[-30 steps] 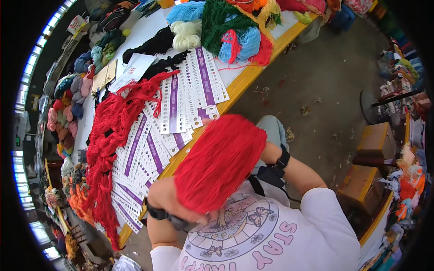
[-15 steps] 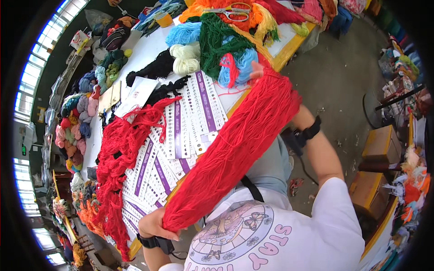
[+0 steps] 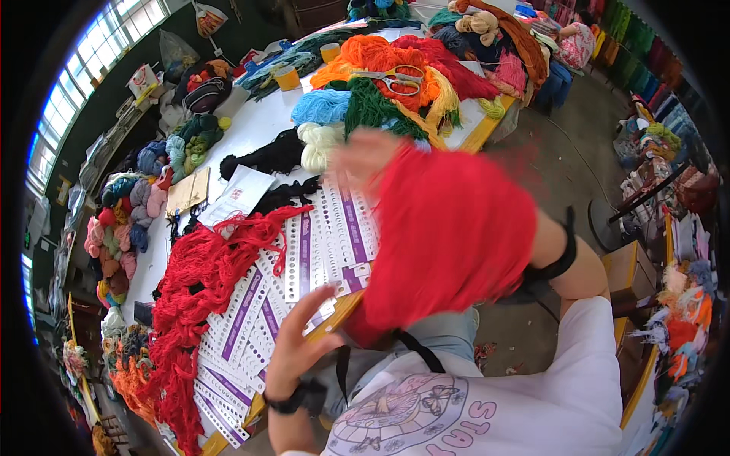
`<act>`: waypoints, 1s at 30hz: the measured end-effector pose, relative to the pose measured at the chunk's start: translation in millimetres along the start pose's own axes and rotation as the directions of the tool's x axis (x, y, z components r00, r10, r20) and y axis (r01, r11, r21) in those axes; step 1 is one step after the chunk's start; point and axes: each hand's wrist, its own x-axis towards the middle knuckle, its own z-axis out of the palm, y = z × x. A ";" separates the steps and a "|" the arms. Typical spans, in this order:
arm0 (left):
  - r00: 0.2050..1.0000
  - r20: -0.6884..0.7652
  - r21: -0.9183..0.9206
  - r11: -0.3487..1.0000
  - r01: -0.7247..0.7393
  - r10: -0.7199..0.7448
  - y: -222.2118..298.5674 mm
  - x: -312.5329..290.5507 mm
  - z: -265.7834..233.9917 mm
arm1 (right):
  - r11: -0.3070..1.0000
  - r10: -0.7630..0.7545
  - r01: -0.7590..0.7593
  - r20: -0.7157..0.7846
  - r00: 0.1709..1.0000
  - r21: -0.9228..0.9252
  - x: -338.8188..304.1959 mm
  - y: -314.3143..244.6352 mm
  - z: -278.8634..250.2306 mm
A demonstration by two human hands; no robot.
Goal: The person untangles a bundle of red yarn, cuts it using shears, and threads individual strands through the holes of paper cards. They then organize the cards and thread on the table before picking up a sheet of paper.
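Note:
A thick red yarn skein (image 3: pixel 449 228) hangs over my right hand (image 3: pixel 363 156) and wrist. That hand is blurred and raised over the table, fingers pointing at the white and purple punched cards (image 3: pixel 334 235). My left hand (image 3: pixel 300 346), with a black wrist strap, is at the yellow table edge (image 3: pixel 338 311) with fingers spread, beside the skein's lower end, gripping nothing. A loose heap of red yarn (image 3: pixel 201 281) lies across the cards to the left.
Piles of coloured yarn cover the white table (image 3: pixel 251 129): orange, green, blue, cream and black, with scissors (image 3: pixel 395 76) on top. More skeins line the left side. Wooden stools (image 3: pixel 631 266) and yarn stand on the floor to the right.
The skein, stretched between both hands before, is now bunched over my right wrist. My right hand swung left over the cards. My left hand let go of its lower end and opened.

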 end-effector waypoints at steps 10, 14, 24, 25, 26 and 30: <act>0.554 0.705 -0.705 0.525 0.477 0.443 -2.8 73.3 65.1 | 0.811 -0.047 0.005 0.057 0.997 0.585 -8.9 24.2 34.7; 0.621 0.714 -0.663 0.598 0.450 0.324 -36.6 63.7 65.0 | 0.321 0.218 0.020 -0.095 0.971 0.947 -25.1 63.3 44.2; 0.605 0.763 -0.355 0.632 0.688 -0.230 -60.6 86.7 101.0 | 0.799 0.578 -0.601 0.280 0.766 -0.004 -84.8 191.7 92.9; 0.552 0.793 -0.305 0.618 0.724 -0.256 -68.6 90.1 109.8 | 0.900 0.432 -0.421 -0.096 0.897 0.114 -73.6 238.8 98.8; 0.529 0.787 -0.281 0.580 0.765 -0.317 -80.8 89.0 116.6 | 0.894 0.447 -0.415 -0.376 0.812 0.169 -45.5 265.3 99.9; 0.527 0.766 -0.332 0.477 0.814 -0.367 -100.3 94.0 123.5 | 0.859 0.321 -0.463 -0.476 0.819 -0.217 29.3 352.8 129.1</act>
